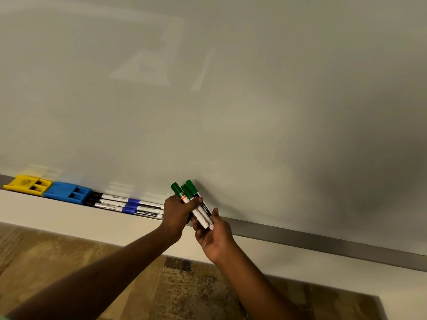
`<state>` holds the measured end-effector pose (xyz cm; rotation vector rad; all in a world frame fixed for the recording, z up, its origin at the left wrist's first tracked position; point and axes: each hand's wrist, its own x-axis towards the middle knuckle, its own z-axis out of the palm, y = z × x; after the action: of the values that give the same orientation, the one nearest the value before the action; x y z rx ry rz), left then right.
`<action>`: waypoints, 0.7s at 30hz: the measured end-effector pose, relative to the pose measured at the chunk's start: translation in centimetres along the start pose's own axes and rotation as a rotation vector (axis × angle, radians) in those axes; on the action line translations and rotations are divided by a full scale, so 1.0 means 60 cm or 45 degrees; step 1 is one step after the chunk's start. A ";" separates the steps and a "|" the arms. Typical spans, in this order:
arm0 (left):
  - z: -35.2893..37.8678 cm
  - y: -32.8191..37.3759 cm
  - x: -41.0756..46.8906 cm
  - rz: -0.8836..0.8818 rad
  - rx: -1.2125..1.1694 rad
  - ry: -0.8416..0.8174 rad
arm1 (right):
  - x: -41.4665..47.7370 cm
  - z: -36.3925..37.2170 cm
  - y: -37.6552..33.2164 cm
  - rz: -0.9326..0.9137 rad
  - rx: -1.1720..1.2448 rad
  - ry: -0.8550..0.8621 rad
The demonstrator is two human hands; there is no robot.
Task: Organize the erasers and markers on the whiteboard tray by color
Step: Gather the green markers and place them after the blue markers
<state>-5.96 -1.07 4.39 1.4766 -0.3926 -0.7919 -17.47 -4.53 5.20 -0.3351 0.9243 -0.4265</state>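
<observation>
At the far left of the tray [323,242] sits one yellow eraser [27,184], and touching its right end is one blue eraser [67,192], both lying flat with their two rectangular slots facing up. Next along come three black-capped markers [108,202], stacked side by side against the whiteboard [231,100], and end to end with them three blue-capped markers [143,209]; on the nearest blue one I can read "camlin", while the smaller print beside it is too blurred to make out. To the right of those, my left hand [179,213] is curled around a bundle of three green-capped markers [190,197], thumb pressed across their white barrels, caps fanned upward toward the board. One barrel carries an orange and green label whose writing I cannot read. My left forearm stretches up from the lower left. My right hand [213,236] is cupped palm-up under the bottom ends of the same green markers, fingers loosely bent and thumb raised beside the barrels, just above the tray's front edge, with the rest of the tray running bare to the right.
</observation>
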 end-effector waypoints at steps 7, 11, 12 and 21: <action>-0.009 -0.003 -0.001 0.036 0.018 0.037 | 0.020 0.020 0.008 -0.141 -0.123 0.173; -0.017 -0.005 0.004 -0.017 -0.031 0.025 | 0.028 0.022 0.011 -0.186 -0.157 0.146; -0.021 -0.008 0.004 -0.022 -0.037 0.000 | 0.030 0.022 0.011 -0.200 -0.173 0.149; -0.091 -0.047 0.031 -0.095 0.159 0.001 | 0.072 0.000 0.004 -0.230 -0.380 0.286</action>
<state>-1.56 1.89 0.73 1.6159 -0.3937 -0.8384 -15.11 -6.45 2.10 -0.6564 1.1858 -0.4993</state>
